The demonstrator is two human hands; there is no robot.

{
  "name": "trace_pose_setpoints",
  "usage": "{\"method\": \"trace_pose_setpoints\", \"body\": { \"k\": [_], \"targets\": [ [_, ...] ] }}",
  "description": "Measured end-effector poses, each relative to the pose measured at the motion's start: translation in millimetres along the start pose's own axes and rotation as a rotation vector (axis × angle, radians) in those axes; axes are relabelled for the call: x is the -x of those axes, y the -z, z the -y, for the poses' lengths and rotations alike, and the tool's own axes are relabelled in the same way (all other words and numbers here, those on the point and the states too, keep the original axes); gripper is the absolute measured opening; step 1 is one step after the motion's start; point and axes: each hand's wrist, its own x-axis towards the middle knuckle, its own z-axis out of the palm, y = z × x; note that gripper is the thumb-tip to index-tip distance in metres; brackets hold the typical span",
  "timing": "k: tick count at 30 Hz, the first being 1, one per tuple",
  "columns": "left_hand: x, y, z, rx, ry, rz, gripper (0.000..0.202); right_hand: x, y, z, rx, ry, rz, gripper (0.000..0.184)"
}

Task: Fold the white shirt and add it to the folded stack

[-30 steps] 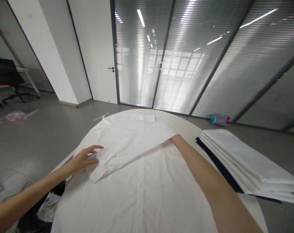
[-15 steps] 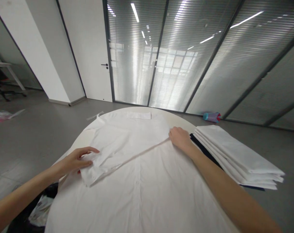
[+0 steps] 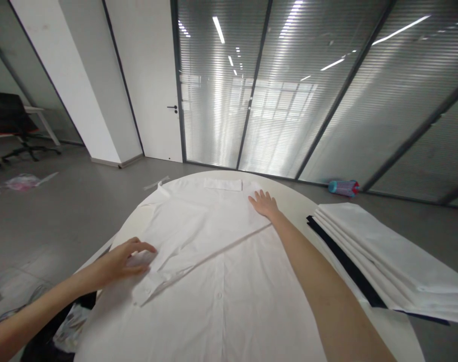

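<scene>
A white button-up shirt (image 3: pixel 187 266) lies spread on the round table (image 3: pixel 297 201), its button strip running toward me and its collar (image 3: pixel 223 185) at the far edge. One sleeve (image 3: pixel 214 246) is folded slantwise across the body, with its cuff at the lower left. My left hand (image 3: pixel 125 259) rests at the left side near that cuff, thumb and fingers apart around loose cloth. Flat on the shirt's right shoulder, my right hand (image 3: pixel 264 203) has its fingers spread.
A stack of folded white cloth (image 3: pixel 387 251) with a dark layer under it sits at the table's right edge. A blue-and-red cylindrical thing (image 3: pixel 343 188) lies on the floor by the glass wall. An office chair (image 3: pixel 13 118) stands far left; a crumpled plastic bag (image 3: pixel 23 182) is nearby.
My right hand has gone from pinching the sleeve's folded edge to lying flat, fingers spread, higher on the shoulder. My left hand stays by the cuff. The view has shifted slightly.
</scene>
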Motion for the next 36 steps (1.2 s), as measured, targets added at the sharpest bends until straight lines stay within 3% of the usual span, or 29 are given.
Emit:
{"method": "trace_pose_setpoints", "body": {
  "k": [3,5,10,14,21,26,31,36],
  "targets": [
    [-8.3,-0.7,-22.8,-0.247,-0.214,-0.215,0.043,2.3,-1.9,-1.4,0.000,0.007,-0.030,0.075],
    [-18.2,-9.7,-40.8,-0.285,-0.347,-0.273,0.041,3.2,1.6,2.5,0.025,0.001,-0.058,0.074],
    [-40.7,-47.8,-60.4,-0.318,-0.599,-0.111,0.048,-11.8,14.2,21.7,0.040,0.048,-0.178,0.071],
    [-42.3,-57.8,-57.0,-0.379,-0.575,0.002,0.063,-34.3,12.5,23.8,-0.024,0.020,-0.099,0.072],
    [-36.8,-52.0,-63.6,-0.431,-0.541,0.042,0.067,-53.0,6.6,6.0,-0.046,0.061,0.002,0.072],
    [-38.6,-54.8,-60.6,-0.443,-0.550,0.035,0.068,-22.6,9.2,13.6,0.006,0.099,-0.064,0.077],
    [-40.8,-57.8,-53.8,-0.454,-0.580,-0.009,0.068,15.9,3.5,5.2,0.009,0.120,-0.018,0.076],
    [-40.2,-66.3,-52.0,-0.415,-0.599,-0.028,0.065,24.2,-0.2,-5.7,0.008,0.092,-0.013,0.073]
  ]
}}
